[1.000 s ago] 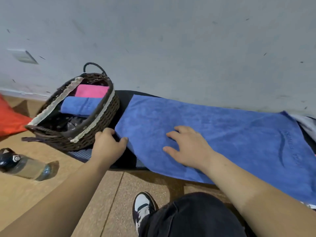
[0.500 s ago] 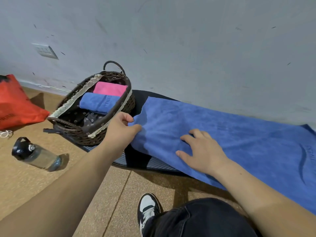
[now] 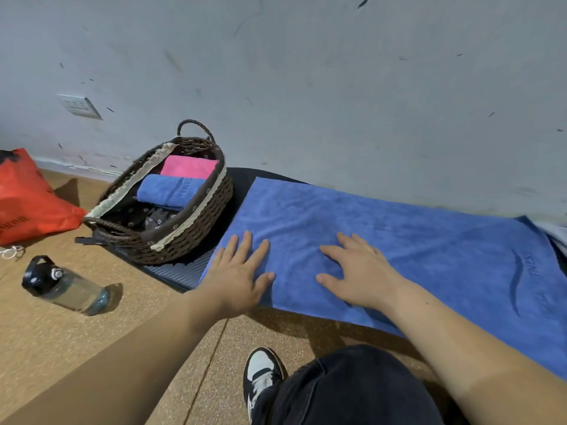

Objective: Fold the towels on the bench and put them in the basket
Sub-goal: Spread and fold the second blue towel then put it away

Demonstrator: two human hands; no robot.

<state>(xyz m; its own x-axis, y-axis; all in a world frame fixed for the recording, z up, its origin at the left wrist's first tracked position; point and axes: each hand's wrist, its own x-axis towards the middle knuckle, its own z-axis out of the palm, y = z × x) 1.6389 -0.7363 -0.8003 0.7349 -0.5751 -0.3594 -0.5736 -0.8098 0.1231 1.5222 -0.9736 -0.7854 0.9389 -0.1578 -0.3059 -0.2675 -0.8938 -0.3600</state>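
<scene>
A large blue towel [image 3: 408,243] lies spread flat along the dark bench [image 3: 190,271] against the wall. My left hand [image 3: 237,271] rests flat on the towel's near left corner, fingers straight. Flat on the towel a little to the right lies my right hand [image 3: 356,271], fingers spread. At the bench's left end stands a dark wicker basket [image 3: 190,231] with a folded pink towel [image 3: 188,167] and a folded blue towel [image 3: 170,190] inside. A bit of white cloth [image 3: 555,234] shows past the big towel's far right end.
A water bottle [image 3: 66,286] lies on the cork floor at the left. A red bag [image 3: 27,200] sits by the wall beyond it. A wall socket [image 3: 79,106] is above. My shoe [image 3: 260,372] and dark trouser leg [image 3: 352,391] are in front of the bench.
My left hand let go of the towel's left edge and now lies flat on its corner. The towel's left end is spread smooth. My right hand stayed flat on it.
</scene>
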